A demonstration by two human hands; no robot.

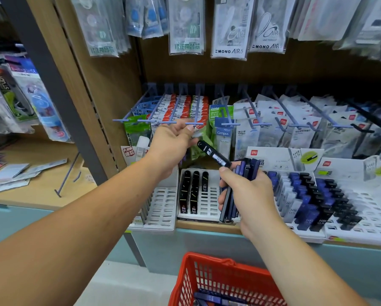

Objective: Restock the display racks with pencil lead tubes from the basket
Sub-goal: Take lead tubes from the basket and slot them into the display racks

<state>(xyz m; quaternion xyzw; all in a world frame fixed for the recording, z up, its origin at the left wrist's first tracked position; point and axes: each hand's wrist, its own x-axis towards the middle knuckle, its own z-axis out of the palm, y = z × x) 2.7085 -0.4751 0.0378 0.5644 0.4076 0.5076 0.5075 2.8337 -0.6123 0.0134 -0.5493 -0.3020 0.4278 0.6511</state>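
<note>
My right hand (pixel 251 195) is shut on a bundle of blue and black pencil lead tubes (pixel 229 202), held over the shelf edge. One black tube (pixel 213 154) marked 0.3 sticks up and left out of the bundle. My left hand (pixel 174 146) hovers above the racks with its fingers apart, fingertips right beside that tube's upper end. A white slotted rack (pixel 209 202) below holds a few black tubes (pixel 190 193). To the right, a rack (pixel 366 208) holds rows of blue and black tubes (pixel 313 202). The red basket (pixel 191 277) sits below with more blue tubes (pixel 209 298).
A white slotted rack (pixel 163 206) stands under my left wrist. Blue peg hooks (pixel 194 123) with hanging correction tape packs jut out just above my left hand. Deli display cards (pixel 273 156) rise behind the right racks. A dark upright post (pixel 59 96) divides the shelving at left.
</note>
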